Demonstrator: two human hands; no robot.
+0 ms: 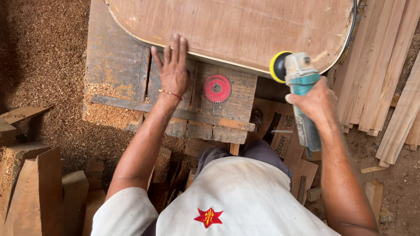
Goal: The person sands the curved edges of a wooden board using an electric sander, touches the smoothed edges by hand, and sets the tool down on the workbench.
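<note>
A large rounded plywood panel (236, 26) lies across the top of the view on an old wooden bench (113, 61). My left hand (173, 67) rests flat, fingers spread, against the panel's near edge. My right hand (315, 102) grips a teal and grey angle grinder (302, 94), whose yellow-rimmed disc (276, 66) sits at the panel's near right edge.
A red toothed saw blade (217, 88) is set in the bench below the panel. Planks (385, 74) lean in a stack on the right. Wood blocks (39, 188) stand at the lower left. Sawdust (39, 57) covers the floor on the left.
</note>
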